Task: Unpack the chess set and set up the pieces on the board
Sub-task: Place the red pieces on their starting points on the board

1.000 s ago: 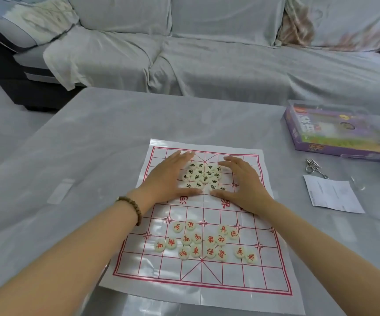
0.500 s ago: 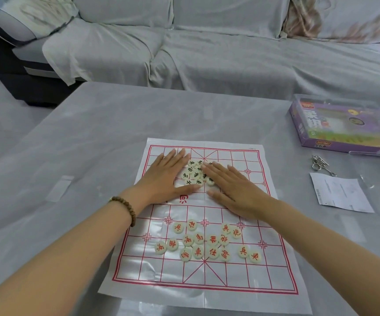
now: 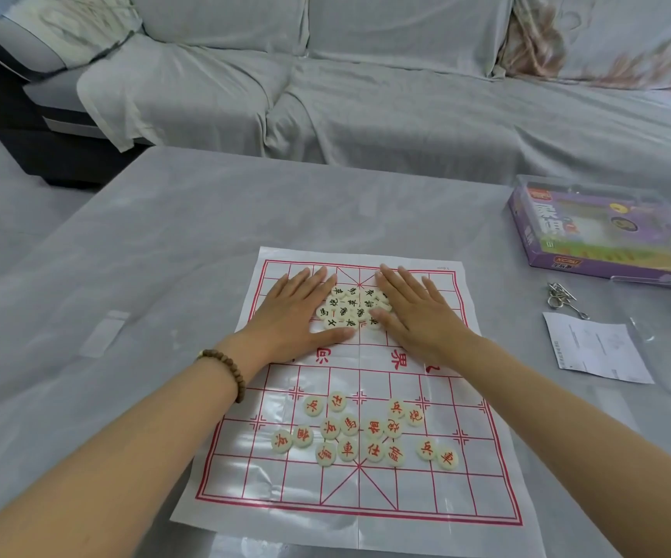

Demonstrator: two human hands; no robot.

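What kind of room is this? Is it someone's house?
Most likely a living room in a home: a big sofa draped in grey cloth sits behind a table, and a paper chess board and a purple game box lie on it.

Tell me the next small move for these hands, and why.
Probably lift the right hand and pinch one black-lettered piece to place on the board's far edge line. It and the left hand lie flat flanking the bunched pile; nothing is arranged yet.
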